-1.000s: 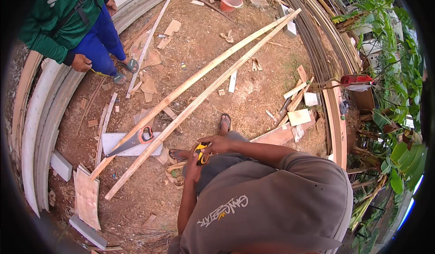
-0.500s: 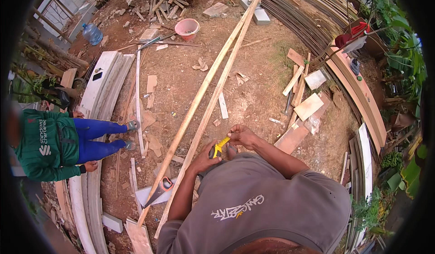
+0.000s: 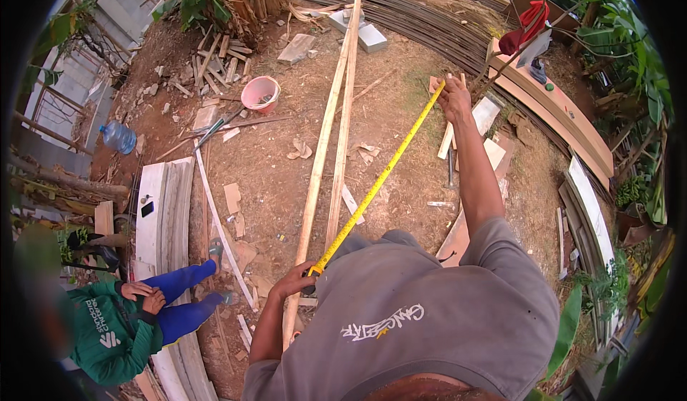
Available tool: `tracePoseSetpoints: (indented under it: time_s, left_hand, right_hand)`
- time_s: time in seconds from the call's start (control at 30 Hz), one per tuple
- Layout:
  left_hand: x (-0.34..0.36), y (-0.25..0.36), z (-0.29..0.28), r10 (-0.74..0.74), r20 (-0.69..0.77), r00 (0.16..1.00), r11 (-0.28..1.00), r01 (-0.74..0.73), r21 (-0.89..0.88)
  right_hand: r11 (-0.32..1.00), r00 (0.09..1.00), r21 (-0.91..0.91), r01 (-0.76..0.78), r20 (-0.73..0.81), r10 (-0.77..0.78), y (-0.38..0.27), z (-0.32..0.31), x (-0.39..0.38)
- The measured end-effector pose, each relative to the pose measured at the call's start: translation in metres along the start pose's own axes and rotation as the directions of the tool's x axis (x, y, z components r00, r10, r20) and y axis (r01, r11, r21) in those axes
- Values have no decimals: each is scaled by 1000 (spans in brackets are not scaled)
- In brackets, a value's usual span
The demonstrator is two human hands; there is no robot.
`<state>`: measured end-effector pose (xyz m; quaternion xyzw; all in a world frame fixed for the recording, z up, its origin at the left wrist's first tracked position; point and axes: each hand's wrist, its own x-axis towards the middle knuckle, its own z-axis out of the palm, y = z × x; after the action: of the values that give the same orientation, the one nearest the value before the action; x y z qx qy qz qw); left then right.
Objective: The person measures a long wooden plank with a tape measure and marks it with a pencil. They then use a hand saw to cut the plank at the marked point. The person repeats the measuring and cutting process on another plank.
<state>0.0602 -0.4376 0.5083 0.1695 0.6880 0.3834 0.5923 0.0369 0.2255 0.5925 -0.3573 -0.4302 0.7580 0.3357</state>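
Observation:
A yellow tape measure [image 3: 386, 175] is drawn out in a straight slanting line between my two hands. My left hand [image 3: 292, 282] is closed around its dark case, low beside the near part of two long wooden strips [image 3: 330, 143]. Far out to the right, my right hand [image 3: 454, 100] pinches the end of the yellow blade. Both strips lie lengthwise on the ground to the left of the blade, close together at their far ends and spread apart nearer me.
At the left a person in a green top [image 3: 114, 326] sits by stacked pale boards [image 3: 163, 215]. A pink bucket [image 3: 260, 94] and a blue water jug [image 3: 118, 137] stand farther back. Offcuts and a hammer [image 3: 451, 172] lie at right, near long planks [image 3: 558, 111].
My right hand has moved far forward and right, pulling the blade out. My left hand has shifted down and left with the case. The seated person's hands have come together.

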Motion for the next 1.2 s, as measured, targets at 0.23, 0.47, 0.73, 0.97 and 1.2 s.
tracePoseSetpoints:
  time_s: [0.23, 0.47, 0.73, 0.97, 1.2]
  left_hand:
    - [128, 105, -48, 82, -99, 992, 992, -91, -87]
    - [294, 252, -58, 26, -62, 998, 994, -32, -101]
    - [374, 390, -80, 21, -99, 995, 993, -32, -117]
    - [376, 411, -120, -31, -85, 996, 991, 20, -133]
    - [563, 449, -234, -5, -194, 981, 952, -55, -300]
  right_hand:
    - [791, 781, -420, -445, 251, 572, 142, 31, -91]
    - [700, 648, -528, -481, 323, 690, 183, 58, -4]
    - [783, 789, -462, -417, 244, 564, 133, 101, 267]
    - [823, 899, -495, -278, 166, 404, 55, 136, 500]
    - [709, 793, -587, -392, 176, 584, 67, 69, 592]
